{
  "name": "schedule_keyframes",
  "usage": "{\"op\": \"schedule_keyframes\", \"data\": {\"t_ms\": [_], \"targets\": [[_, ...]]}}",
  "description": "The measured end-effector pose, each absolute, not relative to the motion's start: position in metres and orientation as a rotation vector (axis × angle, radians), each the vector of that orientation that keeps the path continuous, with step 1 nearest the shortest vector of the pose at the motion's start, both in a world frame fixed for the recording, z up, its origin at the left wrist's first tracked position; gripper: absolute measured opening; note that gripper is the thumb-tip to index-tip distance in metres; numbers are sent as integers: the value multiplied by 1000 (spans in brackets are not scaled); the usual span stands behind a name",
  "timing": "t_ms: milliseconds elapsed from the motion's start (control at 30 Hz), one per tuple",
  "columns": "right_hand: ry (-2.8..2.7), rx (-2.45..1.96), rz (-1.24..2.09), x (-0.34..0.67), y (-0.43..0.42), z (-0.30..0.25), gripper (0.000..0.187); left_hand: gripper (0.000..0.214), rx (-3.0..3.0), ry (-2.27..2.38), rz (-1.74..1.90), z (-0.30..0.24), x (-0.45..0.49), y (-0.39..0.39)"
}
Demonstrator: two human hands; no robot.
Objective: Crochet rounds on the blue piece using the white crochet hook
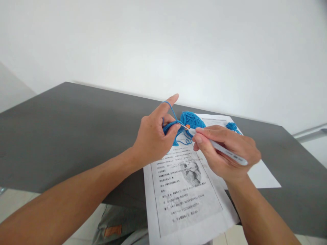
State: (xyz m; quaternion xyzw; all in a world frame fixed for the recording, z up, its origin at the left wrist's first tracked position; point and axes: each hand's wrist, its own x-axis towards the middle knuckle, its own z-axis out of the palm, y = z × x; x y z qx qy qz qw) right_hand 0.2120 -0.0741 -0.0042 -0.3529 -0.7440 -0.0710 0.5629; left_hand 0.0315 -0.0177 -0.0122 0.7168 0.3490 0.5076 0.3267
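My left hand [158, 131] pinches a piece of blue crochet work [168, 126] between thumb and fingers. Its index finger points up, with a strand of blue yarn [172, 110] looped over it. My right hand [227, 148] grips a crochet hook [227, 153] by its pale grey handle, much like a pen. The hook's thin metal shaft reaches left to the crochet work at my left thumb; its very tip is hidden in the yarn. Just behind the shaft shows a small orange round piece [188, 127]. Beyond my hands lies a ball of blue yarn [192, 118].
Under my hands is a printed sheet [184, 207] with text and a grey picture, overhanging the near table edge. Another white sheet [263, 175] lies to the right, bearing a small blue yarn bundle [232, 127]. The dark grey table [76, 136] meets a white wall behind.
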Motion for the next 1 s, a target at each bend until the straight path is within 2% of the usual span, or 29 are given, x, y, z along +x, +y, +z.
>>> {"op": "schedule_keyframes", "data": {"t_ms": [333,500,633,733,900,1000], "targets": [[-2030,-775,-480,214,-78,0,22,57,2158,997,1384,-8,27,-17],[-2039,-783,-483,213,-77,-2,21,56,2192,1003,1376,-8,27,-18],[-1973,-780,-360,212,-71,-9,26,55,2245,877,1297,-7,27,-23],[-1791,-772,-176,209,-69,-14,29,57,2048,856,1263,-5,29,-26],[-1555,-794,236,204,-72,-16,24,67,1564,692,1215,-4,31,-28],[-1504,-744,351,204,-74,-15,20,71,1437,632,1200,-4,31,-28]]}}
